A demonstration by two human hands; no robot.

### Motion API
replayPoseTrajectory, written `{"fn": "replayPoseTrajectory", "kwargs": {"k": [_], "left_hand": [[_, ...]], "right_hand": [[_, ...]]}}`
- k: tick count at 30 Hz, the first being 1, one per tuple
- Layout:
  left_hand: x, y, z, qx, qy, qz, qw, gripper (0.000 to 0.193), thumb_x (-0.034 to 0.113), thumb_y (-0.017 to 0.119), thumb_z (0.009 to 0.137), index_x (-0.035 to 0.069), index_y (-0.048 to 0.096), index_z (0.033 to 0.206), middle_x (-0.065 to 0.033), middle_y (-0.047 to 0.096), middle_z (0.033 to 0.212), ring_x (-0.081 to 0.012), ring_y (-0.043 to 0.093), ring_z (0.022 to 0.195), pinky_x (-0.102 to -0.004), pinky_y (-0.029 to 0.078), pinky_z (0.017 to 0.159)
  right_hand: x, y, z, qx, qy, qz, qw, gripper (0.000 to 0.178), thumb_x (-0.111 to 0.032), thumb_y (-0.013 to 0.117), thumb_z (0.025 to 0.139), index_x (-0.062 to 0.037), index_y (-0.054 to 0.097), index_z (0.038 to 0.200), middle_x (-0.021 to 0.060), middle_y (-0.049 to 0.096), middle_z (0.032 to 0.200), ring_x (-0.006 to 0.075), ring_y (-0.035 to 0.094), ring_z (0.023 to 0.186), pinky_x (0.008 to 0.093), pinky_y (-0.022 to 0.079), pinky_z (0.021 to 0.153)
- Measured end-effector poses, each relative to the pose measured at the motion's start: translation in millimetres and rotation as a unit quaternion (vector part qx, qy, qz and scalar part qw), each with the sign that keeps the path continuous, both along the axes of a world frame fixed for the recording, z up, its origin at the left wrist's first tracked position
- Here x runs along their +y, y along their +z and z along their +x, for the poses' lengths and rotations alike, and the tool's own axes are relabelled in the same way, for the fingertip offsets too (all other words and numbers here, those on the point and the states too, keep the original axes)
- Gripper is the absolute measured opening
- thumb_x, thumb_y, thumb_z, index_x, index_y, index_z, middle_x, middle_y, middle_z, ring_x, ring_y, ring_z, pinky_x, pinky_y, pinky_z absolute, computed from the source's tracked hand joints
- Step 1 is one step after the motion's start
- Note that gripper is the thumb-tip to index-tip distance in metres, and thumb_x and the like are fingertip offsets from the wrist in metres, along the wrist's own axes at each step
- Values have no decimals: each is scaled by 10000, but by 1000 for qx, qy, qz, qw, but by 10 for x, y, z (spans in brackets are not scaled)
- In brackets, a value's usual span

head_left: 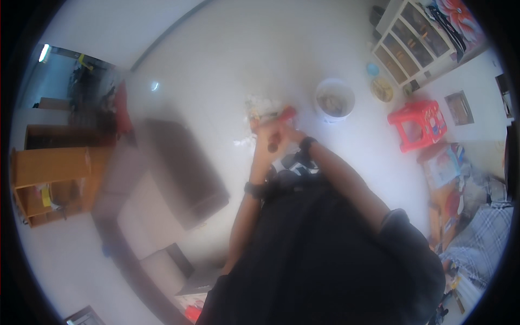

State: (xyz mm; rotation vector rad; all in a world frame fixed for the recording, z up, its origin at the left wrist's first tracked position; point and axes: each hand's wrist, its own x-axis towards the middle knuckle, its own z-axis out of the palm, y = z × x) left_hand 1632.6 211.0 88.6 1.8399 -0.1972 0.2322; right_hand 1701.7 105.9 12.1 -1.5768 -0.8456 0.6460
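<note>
Black shirt (319, 244) fills the foreground. Left of the white bucket (352, 103) and nearer the body, left hand (264, 138) looks wrapped around a reddish-brown rod-like thing (273, 143); right hand (292, 134) meets it, own grip too blurred to make out. White scraps (262, 103) lie left of the bucket. Risk, my guess: loosened left fingers could let the rod-like thing slip. No brand, label or writing readable; haze.
</note>
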Motion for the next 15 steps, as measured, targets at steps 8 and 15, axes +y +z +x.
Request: {"fn": "replayPoseTrajectory", "kwargs": {"k": [8, 15], "left_hand": [[-537, -209, -193, -16, 32, 55, 998, 184, 25, 648, 701, 29, 487, 612, -74, 456, 493, -157, 482, 416, -280, 346, 426], [-822, -454, -704, -1, 145, 30, 989, 187, -41, 634, 654, 30, 466, 614, -125, 486, 556, -279, 517, 486, -329, 400, 484]], "right_hand": [[-312, -895, -11, -23, 9, 38, 999, 127, -134, 635, 680, -51, 548, 721, 35, 546, 688, 136, 515, 671, 295, 409, 615], [-266, -1256, -248, -82, 64, -38, 994, 126, -104, 632, 656, -59, 515, 668, 27, 523, 626, 149, 488, 610, 290, 390, 561]]}}
